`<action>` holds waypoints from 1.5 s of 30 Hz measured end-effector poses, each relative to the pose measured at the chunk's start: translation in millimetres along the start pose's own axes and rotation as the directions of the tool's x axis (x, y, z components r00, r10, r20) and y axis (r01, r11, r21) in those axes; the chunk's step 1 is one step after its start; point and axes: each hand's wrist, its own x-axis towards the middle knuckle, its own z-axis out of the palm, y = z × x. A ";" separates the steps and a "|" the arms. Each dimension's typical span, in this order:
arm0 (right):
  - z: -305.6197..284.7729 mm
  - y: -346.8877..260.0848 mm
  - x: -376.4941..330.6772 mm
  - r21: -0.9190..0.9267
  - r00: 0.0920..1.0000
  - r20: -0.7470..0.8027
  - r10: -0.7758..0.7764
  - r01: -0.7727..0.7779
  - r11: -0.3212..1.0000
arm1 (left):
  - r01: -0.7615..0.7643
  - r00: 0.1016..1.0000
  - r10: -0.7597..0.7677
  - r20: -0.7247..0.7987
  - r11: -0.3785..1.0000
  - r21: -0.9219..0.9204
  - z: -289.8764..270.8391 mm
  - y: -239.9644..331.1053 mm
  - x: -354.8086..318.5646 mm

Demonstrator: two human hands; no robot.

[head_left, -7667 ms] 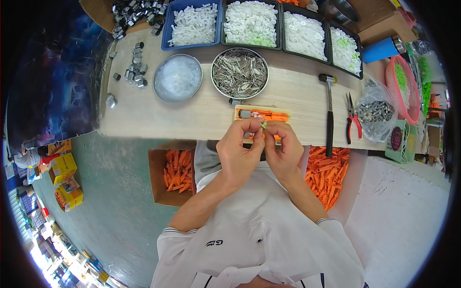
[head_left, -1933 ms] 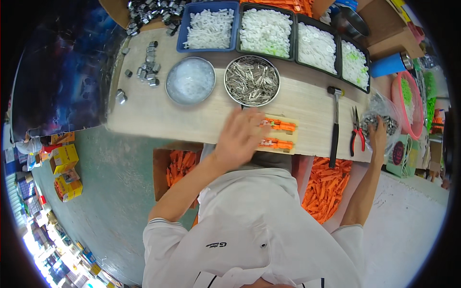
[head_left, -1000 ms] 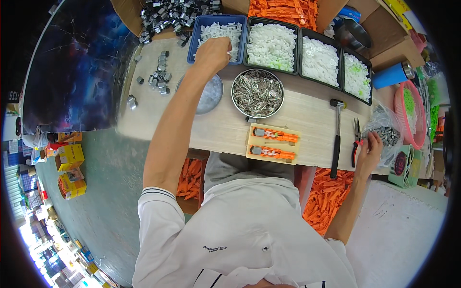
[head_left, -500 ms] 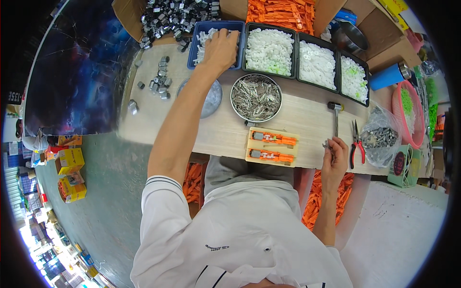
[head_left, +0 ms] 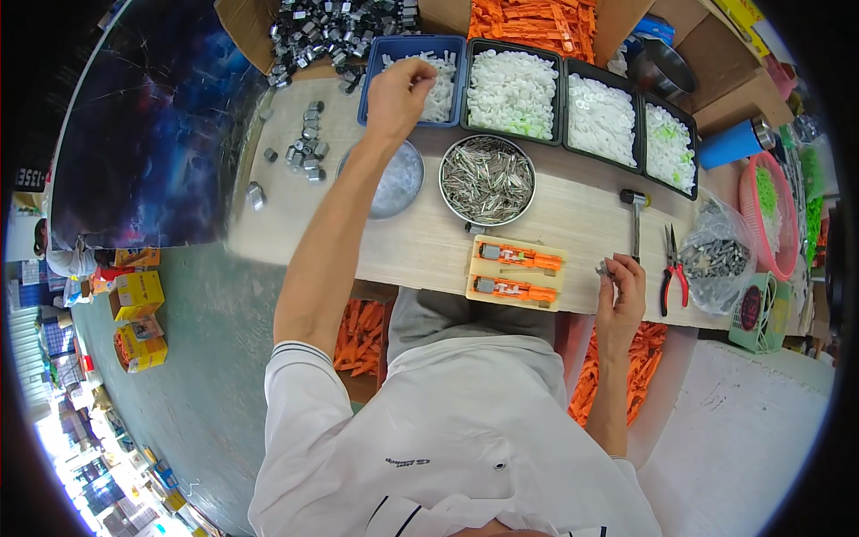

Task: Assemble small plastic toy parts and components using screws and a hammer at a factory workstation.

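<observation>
My left hand [head_left: 396,91] reaches far over the blue bin [head_left: 383,61] of small white parts, fingers pinched together on a white part. My right hand [head_left: 620,288] hovers at the bench's near edge, right of the wooden jig [head_left: 517,301], pinching a small grey metal piece. Two orange parts [head_left: 521,259] lie in that jig. A round metal bowl of thin metal pins [head_left: 487,179] stands between my hands.
Three black bins of white parts [head_left: 591,98] line the back. A hammer [head_left: 634,222], red pliers [head_left: 673,268] and a bag of dark parts [head_left: 716,264] lie at right. Metal nuts [head_left: 304,152] scatter left. A clear bowl [head_left: 398,183] sits under my left arm. Orange parts fill boxes below.
My left hand has gone from the jig up to the blue bin and closed its fingers there. My right hand came back from the bag toward the jig with a small piece.
</observation>
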 end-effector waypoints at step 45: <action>53.5 -73.9 -10.4 0.552 0.848 0.525 -0.075 -0.273 0.788 | 0.089 0.984 -0.028 -0.176 0.933 0.349 -62.6 50.3 -162.2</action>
